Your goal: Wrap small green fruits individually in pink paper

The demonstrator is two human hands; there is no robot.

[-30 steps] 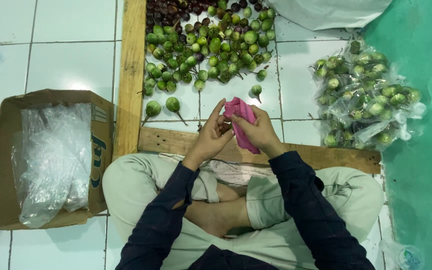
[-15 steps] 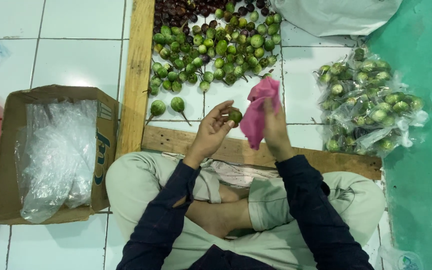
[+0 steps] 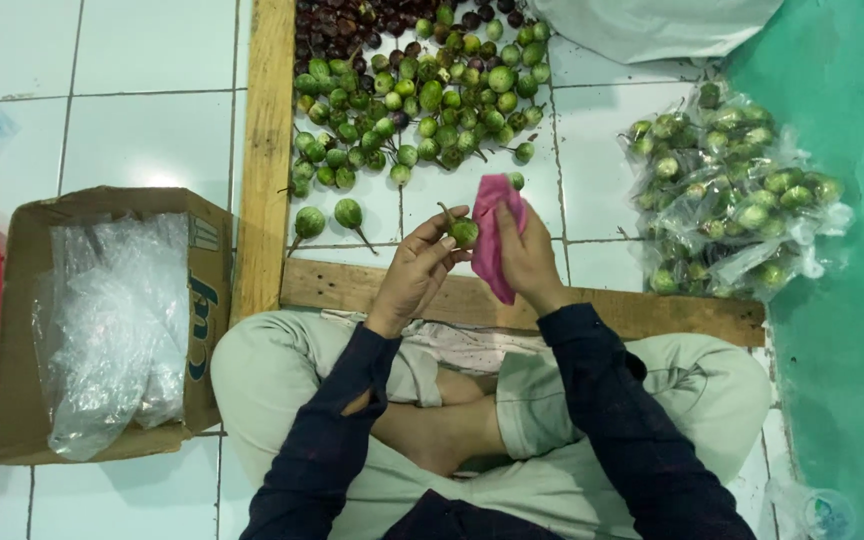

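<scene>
Left hand pinches a small green eggplant by fingertips; right hand grips pink cloth touching it. Loose eggplant pile beyond on floor.

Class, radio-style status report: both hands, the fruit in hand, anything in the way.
Left hand pinches small green fruit. Right hand grips pink cloth beside it. Wooden frame below hands; nothing between them.
</scene>
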